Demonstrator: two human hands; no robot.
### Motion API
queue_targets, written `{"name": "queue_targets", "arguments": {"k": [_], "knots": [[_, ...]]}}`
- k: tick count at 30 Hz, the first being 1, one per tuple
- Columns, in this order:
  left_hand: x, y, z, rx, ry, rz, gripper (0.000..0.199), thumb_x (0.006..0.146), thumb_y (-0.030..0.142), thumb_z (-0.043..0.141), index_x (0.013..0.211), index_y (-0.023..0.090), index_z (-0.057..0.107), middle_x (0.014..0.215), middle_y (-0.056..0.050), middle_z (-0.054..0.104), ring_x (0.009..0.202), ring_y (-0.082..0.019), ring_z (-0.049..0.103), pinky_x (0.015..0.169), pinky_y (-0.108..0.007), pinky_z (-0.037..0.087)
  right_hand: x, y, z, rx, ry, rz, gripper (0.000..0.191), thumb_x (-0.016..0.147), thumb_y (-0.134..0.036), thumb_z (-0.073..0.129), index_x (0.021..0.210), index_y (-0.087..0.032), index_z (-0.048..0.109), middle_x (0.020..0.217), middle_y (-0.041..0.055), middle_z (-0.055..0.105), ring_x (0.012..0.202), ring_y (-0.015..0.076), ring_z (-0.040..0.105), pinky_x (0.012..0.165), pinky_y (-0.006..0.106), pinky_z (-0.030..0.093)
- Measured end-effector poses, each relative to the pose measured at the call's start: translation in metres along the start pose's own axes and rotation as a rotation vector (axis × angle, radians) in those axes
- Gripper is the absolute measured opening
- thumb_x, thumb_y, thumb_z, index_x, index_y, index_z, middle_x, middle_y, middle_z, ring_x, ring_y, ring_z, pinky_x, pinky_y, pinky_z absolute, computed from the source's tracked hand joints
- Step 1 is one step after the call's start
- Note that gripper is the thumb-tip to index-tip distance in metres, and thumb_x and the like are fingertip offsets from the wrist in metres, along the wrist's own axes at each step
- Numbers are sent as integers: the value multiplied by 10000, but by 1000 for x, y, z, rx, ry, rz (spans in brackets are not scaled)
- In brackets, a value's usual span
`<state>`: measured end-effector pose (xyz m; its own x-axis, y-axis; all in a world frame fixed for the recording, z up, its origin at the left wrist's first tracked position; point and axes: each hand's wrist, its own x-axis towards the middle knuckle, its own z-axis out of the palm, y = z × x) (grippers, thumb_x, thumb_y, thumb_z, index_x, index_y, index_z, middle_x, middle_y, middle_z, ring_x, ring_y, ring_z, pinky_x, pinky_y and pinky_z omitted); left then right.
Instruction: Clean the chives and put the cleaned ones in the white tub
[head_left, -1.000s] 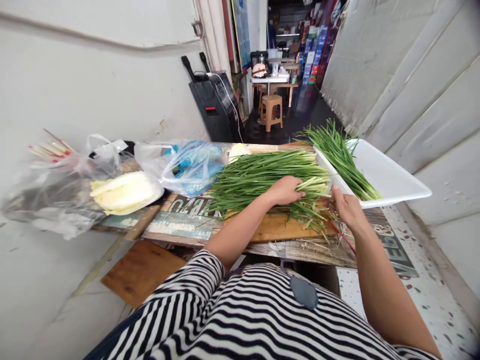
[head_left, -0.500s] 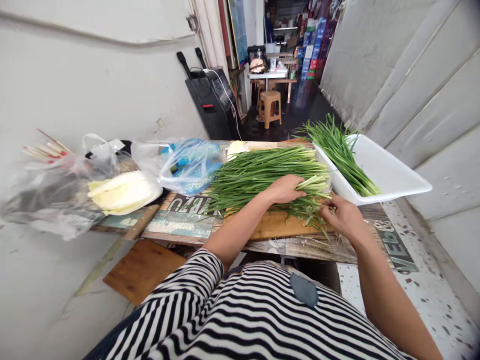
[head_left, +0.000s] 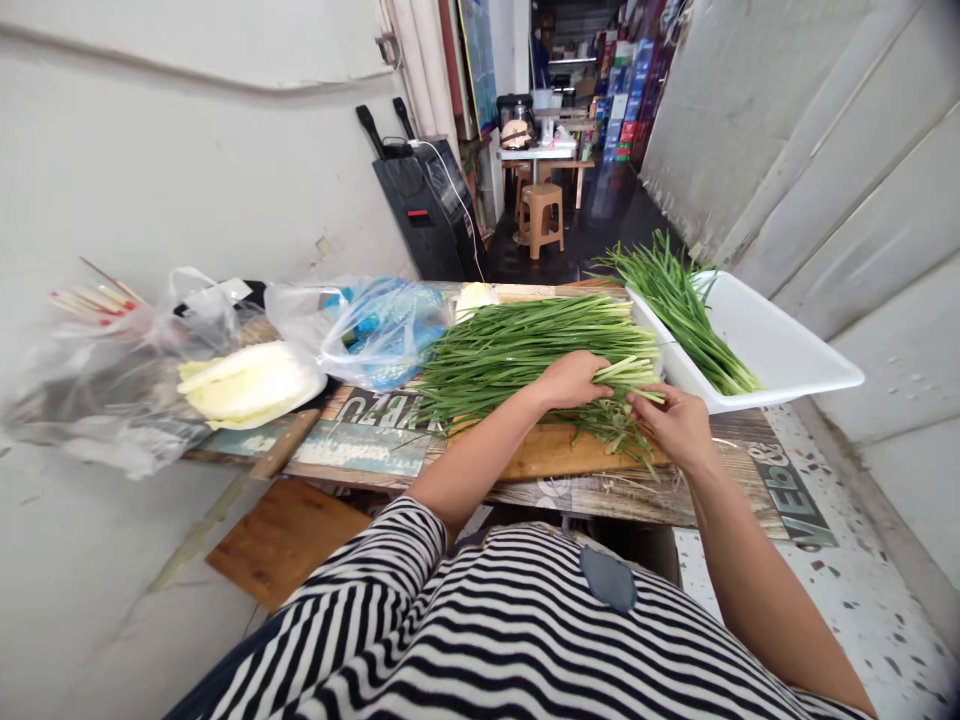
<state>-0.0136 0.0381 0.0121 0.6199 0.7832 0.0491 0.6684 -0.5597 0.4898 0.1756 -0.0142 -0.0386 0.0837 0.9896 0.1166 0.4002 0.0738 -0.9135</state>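
L hand is gripping a chive bunch near its pale ends, likely steadying it; R hand is pinching there w/ fingertips. Chive pile is lying across wooden bd.; adj. white tray is holding more chives, w/in R reach.

Table, right end: pale letters on a dark patch of the table top, kinda slanted, looks like "VEb&" to me
Table, left of the wooden board: more big pale lettering on a dark strip, partly under the green stalks, can't make out a word tbh
Table, front edge below the board: a pale round bit of print, too cut off to name
Wall poster: bluish, nothing legible from here
Stacked boxes at the back: blue and red ones, any print's way too small to read
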Motion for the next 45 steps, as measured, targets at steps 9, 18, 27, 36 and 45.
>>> {"name": "queue_targets", "arguments": {"k": [9, 18, 27, 36, 45], "knots": [[2, 4, -7, 81, 18, -47, 226, 813, 304, 622, 958, 166, 725, 979, -87, 739, 933, -236, 673, 800, -271, 493, 5, 12, -12, -648, -25, -175, 334, 793, -387, 530, 904, -177, 765, 661, 64, 700, 587, 196, 604, 581, 296, 431], [3, 6, -7, 56, 56, -74, 220, 808, 294, 616, 941, 149, 716, 958, -95, 732, 912, -238, 667, 809, -284, 493, 9, 16, -19, -592, 83, -470, 425, 808, -424, 571, 1096, -139, 700, 1113, 153, 676, 987, 272, 617, 865, 403, 487], [1, 4, -3, -23, 109, -60, 215, 816, 291, 621, 951, 147, 706, 942, -73, 736, 864, -209, 659, 786, -267, 482, 7, 8, -1, 92, 84, -58, 297, 735, -488, 676, 748, -197, 736, 725, 27, 705, 660, 173, 599, 657, 322, 490], [1, 3, -5, -41, 118, -84, 234, 807, 320, 631, 932, 141, 716, 888, -60, 730, 799, -195, 644, 754, -259, 476, 13, -1, 4, 630, 371, 119, 321, 564, -449, 811, 697, -184, 689, 694, 12, 679, 524, 104, 526, 462, 249, 420], [1, -6, -7, -231, 169, -82, 235, 768, 298, 644, 893, 114, 719, 751, -4, 680, 725, -164, 603, 721, -255, 463, 5, 15, -17, -351, 207, -258, 422, 871, -511, 490, 943, -177, 736, 1007, 115, 722, 933, 253, 656, 840, 390, 515]]}}
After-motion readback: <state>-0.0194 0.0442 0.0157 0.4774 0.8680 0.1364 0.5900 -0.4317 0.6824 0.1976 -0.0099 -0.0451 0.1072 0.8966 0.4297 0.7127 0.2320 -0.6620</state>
